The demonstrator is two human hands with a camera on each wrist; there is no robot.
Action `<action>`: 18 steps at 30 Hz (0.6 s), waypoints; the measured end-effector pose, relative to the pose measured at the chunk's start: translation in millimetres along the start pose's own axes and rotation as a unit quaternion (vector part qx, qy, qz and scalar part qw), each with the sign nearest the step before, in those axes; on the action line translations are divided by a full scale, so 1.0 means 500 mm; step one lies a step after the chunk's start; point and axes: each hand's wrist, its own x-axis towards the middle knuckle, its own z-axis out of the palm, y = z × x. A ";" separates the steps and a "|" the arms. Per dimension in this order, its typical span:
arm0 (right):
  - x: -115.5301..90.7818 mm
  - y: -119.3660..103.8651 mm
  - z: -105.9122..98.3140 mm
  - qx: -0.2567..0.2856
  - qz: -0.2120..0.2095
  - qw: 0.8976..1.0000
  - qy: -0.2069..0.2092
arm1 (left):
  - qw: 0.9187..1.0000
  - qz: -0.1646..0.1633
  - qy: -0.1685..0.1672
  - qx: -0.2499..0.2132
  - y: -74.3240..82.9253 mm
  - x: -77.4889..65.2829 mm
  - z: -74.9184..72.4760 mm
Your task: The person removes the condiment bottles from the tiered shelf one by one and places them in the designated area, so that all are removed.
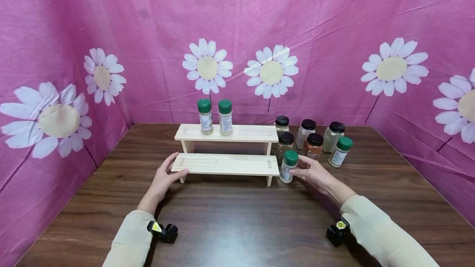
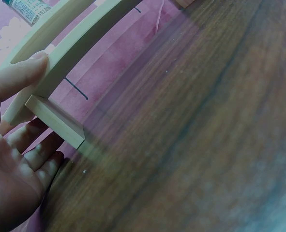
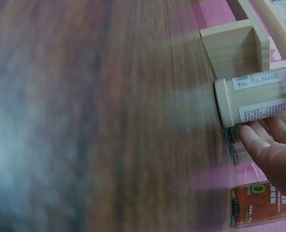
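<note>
A pale wooden two-step rack [image 1: 226,165] stands on the table. At its left end my left hand [image 1: 167,175] holds the lower step, thumb on the front edge; in the left wrist view the other fingers reach behind the rack's leg [image 2: 58,121]. My right hand [image 1: 315,175] grips a green-capped spice jar [image 1: 288,169] just right of the lower step. The right wrist view shows this jar [image 3: 259,94] with its base at the table and the rack's leg [image 3: 232,48] beside it. Two more green-capped jars [image 1: 205,118] stand on the upper step's left half.
Several black-capped spice jars [image 1: 313,145] are grouped right of the rack, behind my right hand. Another green-capped jar [image 1: 338,153] stands at that group's right. A pink flowered cloth [image 1: 237,19] hangs behind the brown wooden table [image 1: 237,226].
</note>
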 end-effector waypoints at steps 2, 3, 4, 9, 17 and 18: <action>-0.001 -0.004 -0.002 0.002 0.001 1.000 0.000 | 1.000 -0.003 0.000 0.003 0.001 0.000 0.000; -0.001 -0.006 -0.003 0.002 0.001 1.000 0.002 | 1.000 -0.005 0.000 0.004 0.001 0.000 0.000; -0.001 -0.009 -0.005 0.001 -0.001 1.000 -0.001 | 1.000 -0.006 0.000 0.004 0.002 -0.001 0.000; -0.002 -0.028 -0.012 -0.015 -0.010 1.000 -0.007 | 1.000 -0.011 -0.001 0.003 0.004 -0.003 0.001; -0.004 -0.058 -0.020 -0.078 -0.025 0.997 -0.011 | 1.000 -0.014 -0.002 0.006 0.007 -0.004 0.002; -0.004 -0.061 -0.021 -0.094 -0.023 0.995 -0.008 | 1.000 -0.015 -0.002 0.006 0.007 -0.004 0.002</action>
